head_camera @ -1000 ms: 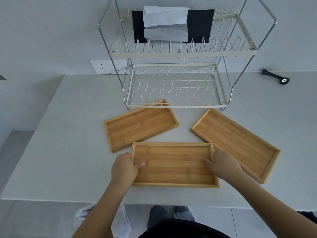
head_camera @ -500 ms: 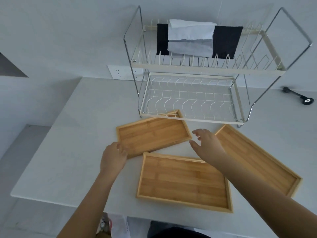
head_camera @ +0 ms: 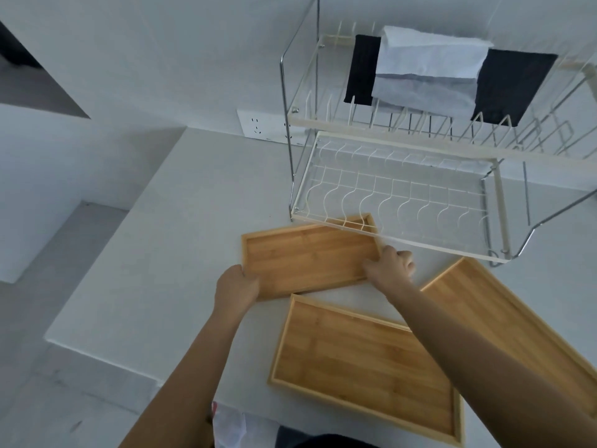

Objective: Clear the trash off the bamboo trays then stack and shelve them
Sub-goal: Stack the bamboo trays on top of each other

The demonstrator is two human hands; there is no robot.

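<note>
Where a second ago both hands were laid on the ends of the near tray (head_camera: 365, 360), they have since let it go and crossed to the far tray (head_camera: 310, 258), which is the change that matters. In the single head view, the left hand (head_camera: 237, 287) is curled round that tray's near left corner, thumb and fingers closed on the rim. The right hand (head_camera: 389, 263) is closed on its right end, fingers wrapped over the edge. Between them they have the tray gripped at both ends; whether it has left the worktop (head_camera: 181, 253) I cannot tell, though a thin dark line under its near edge hints at a slight lift.

That far tray lies just in front of the dish rack (head_camera: 397, 202), its back corner tucked under the lower rack's front rail. The near tray lies just below it toward the person, close but apart, and the right forearm crosses its right end. A third tray (head_camera: 504, 315) lies slantwise to the right, partly hidden by that arm.

All three trays look bare (no scraps show on any of them), so I judge the clearing done and the stacking begun. The likely step is to carry the held tray onto one of the others and then gather the third. The back corner under the rail wants care: drawn straight up, it could catch the wire. Cloths (head_camera: 429, 76) hang on the upper tier, while the lower shelf appears free to take the stack.
</note>
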